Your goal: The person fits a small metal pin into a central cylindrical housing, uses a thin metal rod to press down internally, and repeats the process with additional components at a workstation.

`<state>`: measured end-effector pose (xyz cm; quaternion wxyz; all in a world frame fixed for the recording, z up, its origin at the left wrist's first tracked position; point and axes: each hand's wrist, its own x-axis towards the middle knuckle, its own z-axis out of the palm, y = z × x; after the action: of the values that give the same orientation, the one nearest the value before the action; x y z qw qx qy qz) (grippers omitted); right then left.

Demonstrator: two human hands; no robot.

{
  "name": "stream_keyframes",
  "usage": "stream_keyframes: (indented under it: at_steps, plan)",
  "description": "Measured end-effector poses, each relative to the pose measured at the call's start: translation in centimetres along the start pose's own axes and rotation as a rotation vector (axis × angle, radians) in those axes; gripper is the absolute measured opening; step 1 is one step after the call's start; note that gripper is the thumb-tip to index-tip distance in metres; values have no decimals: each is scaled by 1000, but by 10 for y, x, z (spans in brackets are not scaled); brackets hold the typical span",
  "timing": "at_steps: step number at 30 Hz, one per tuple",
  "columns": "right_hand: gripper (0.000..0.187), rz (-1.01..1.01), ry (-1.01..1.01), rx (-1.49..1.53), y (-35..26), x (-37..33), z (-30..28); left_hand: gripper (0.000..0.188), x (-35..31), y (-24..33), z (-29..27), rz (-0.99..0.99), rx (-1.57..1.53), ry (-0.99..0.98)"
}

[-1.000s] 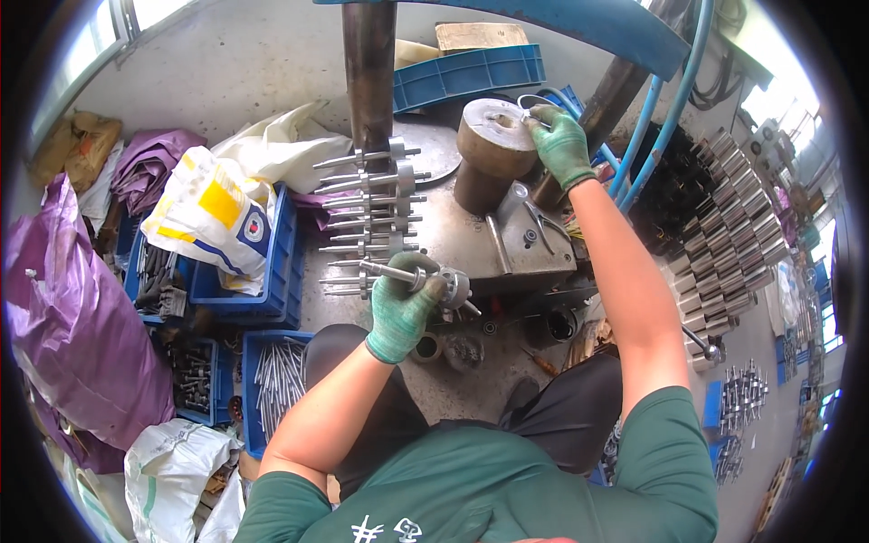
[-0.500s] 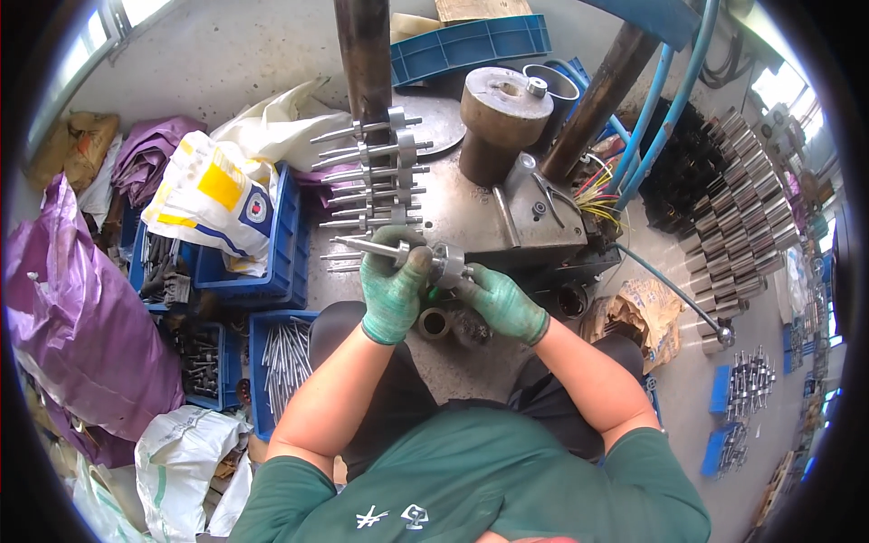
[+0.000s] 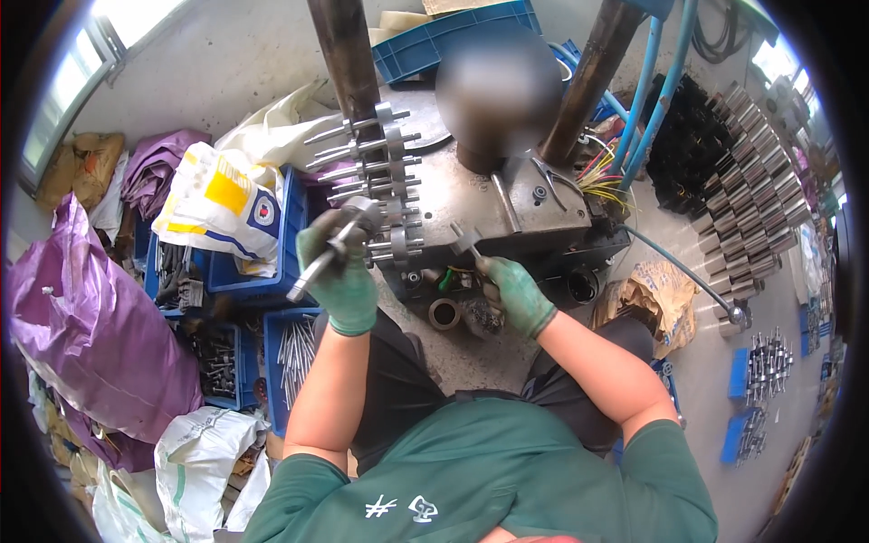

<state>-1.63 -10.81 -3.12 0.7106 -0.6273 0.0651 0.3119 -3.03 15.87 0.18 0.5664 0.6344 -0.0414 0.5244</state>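
My left hand (image 3: 342,271), in a green work glove, is closed around a long metal shaft with a round collar (image 3: 328,258). It is beside the near end of a row of similar collared shafts (image 3: 391,167) along the metal machine bed's left edge. My right hand (image 3: 518,297), also gloved, pinches a thin metal pin with a small round collar (image 3: 468,241), over the front of the machine bed (image 3: 453,204). The two hands are apart. Some of the right fingers are hidden behind the hand.
Blue crates (image 3: 290,362) with thin rods and small parts stand at left, near a purple sack (image 3: 100,335). Two dark columns (image 3: 593,81) rise from the machine. Stacked metal cylinders (image 3: 751,172) and a hose (image 3: 679,262) are at right. A ring (image 3: 444,314) lies below the bed.
Both hands were together at one collared shaft; now they have separated. The left has swung left with a shaft, and the right holds a collared pin farther right.
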Motion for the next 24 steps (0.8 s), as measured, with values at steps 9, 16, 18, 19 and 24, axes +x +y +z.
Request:
stream_keyframes:
  at_steps: [9,16,18,19,24]
  plan:
    - [34,79,-39,163,6,37,4,84,-17,43,42,-492,-540,-275]
    - [39,26,-23,209,10,9,-25,55,23,62,74,-1171,-1204,-321]
    - [40,-42,-8,189,13,3,-33,47,32,42,98,-509,-321,-734]
    - [41,-69,17,181,15,-2,-40,43,38,36,117,-240,-35,-820]
    - [35,-90,-24,179,-9,-39,-33,30,102,4,218,-51,-201,-723]
